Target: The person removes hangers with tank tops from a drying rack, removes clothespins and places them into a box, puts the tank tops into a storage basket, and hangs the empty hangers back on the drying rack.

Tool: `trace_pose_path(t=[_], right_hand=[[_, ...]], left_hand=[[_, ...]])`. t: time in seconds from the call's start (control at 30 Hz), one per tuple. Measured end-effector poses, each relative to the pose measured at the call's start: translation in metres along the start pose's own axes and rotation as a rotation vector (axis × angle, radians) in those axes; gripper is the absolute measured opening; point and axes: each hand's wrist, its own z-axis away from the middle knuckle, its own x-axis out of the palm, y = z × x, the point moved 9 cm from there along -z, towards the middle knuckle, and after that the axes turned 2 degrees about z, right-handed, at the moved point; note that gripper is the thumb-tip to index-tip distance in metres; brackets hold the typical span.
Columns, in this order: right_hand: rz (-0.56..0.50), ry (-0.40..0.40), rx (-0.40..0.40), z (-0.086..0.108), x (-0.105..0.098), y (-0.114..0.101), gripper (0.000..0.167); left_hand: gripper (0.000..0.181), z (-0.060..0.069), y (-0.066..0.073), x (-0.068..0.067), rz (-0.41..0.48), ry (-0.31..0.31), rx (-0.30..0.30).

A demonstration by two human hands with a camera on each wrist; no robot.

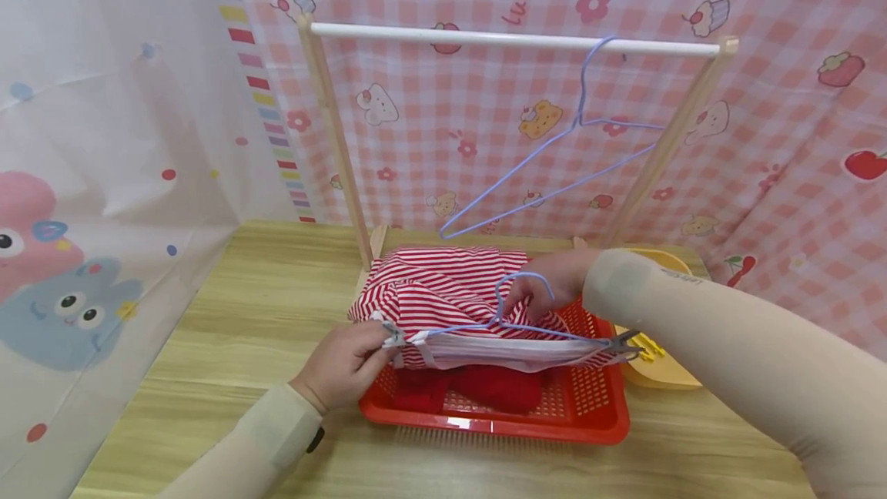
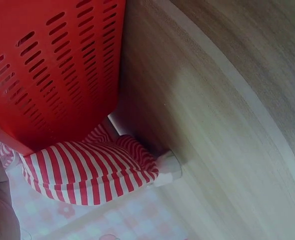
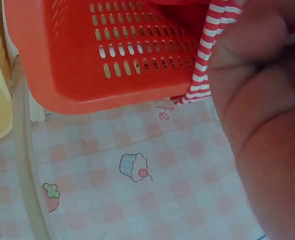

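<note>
A striped red-and-white garment (image 1: 450, 279) lies over the red basket (image 1: 610, 426), its white waistband (image 1: 499, 353) stretched along a blue wire hanger (image 1: 533, 328). My left hand (image 1: 346, 368) pinches the grey clip (image 1: 393, 333) at the left end of the waistband. At the right end, another grey clip (image 1: 624, 345) sits on the waistband. Just behind the hanger's hook, my right hand (image 1: 554, 279) grips the striped cloth with curled fingers; its fingertips are partly hidden. In the left wrist view, striped cloth (image 2: 87, 172) hangs over the basket's rim.
Behind the basket stands a wooden rack with a white rod (image 1: 485, 38); a second blue hanger (image 1: 516, 168) hangs from it. Red cloth (image 1: 499, 389) lies in the basket. A yellow tray (image 1: 675, 380) with yellow pieces is at the right, partly behind my right forearm.
</note>
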Motion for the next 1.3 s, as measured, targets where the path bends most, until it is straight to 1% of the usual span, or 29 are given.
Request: trace_pose_path(t=[0.07, 0.17, 0.23, 0.3, 0.37, 0.47, 0.53, 0.6, 0.73, 0.8, 0.9, 0.97, 1.07, 1.17, 1.23, 1.3], right_hand=[[0.019, 0.033, -0.037, 0.002, -0.004, -0.002, 0.029], [0.040, 0.074, -0.043, 0.009, -0.010, -0.003, 0.017], [0.053, 0.092, -0.015, 0.016, -0.015, -0.004, 0.013], [0.042, 0.101, 0.043, 0.024, -0.022, -0.002, 0.013], [0.006, 0.106, 0.112, 0.032, -0.029, 0.001, 0.012], [-0.114, 0.124, 0.163, 0.044, -0.039, 0.002, 0.017], [-0.191, 0.134, 0.161, 0.050, -0.044, 0.002, 0.020], [-0.236, 0.150, 0.155, 0.057, -0.049, 0.001, 0.023], [-0.254, 0.166, 0.190, 0.070, -0.054, 0.004, 0.021], [-0.271, 0.146, 0.198, 0.073, -0.052, 0.005, 0.021], [-0.297, 0.082, 0.205, 0.072, -0.043, 0.007, 0.020], [-0.276, 0.041, 0.209, 0.069, -0.036, 0.008, 0.018], [-0.228, 0.001, 0.231, 0.065, -0.027, 0.010, 0.013], [-0.185, -0.013, 0.243, 0.060, -0.020, 0.012, 0.010], [-0.155, -0.012, 0.232, 0.056, -0.018, 0.012, 0.009], [-0.097, 0.007, 0.213, 0.052, -0.017, 0.010, 0.010]], left_hand=[[0.019, 0.000, 0.000, 0.000, 0.006, -0.003, -0.002], [0.019, 0.000, 0.000, 0.000, 0.008, -0.005, -0.004], [0.019, -0.001, 0.000, 0.001, 0.008, -0.003, 0.001], [0.019, -0.002, 0.001, 0.001, 0.008, 0.002, 0.010], [0.019, -0.002, 0.002, 0.001, 0.008, 0.010, 0.016], [0.019, -0.002, 0.004, 0.000, 0.003, 0.022, 0.023], [0.018, -0.003, 0.005, -0.001, -0.001, 0.028, 0.021], [0.017, -0.003, 0.007, -0.002, -0.008, 0.031, 0.020], [0.015, -0.004, 0.008, -0.004, -0.026, 0.034, 0.018], [0.014, -0.004, 0.009, -0.005, -0.039, 0.037, 0.022], [0.014, -0.004, 0.010, -0.004, -0.053, 0.039, 0.025], [0.014, -0.003, 0.010, -0.004, -0.057, 0.034, 0.022], [0.014, -0.003, 0.009, -0.002, -0.053, 0.022, 0.009], [0.015, -0.002, 0.006, -0.001, -0.045, 0.009, -0.006], [0.015, -0.001, 0.005, 0.000, -0.045, 0.004, -0.010], [0.015, -0.001, 0.005, 0.001, -0.046, 0.000, -0.011]])
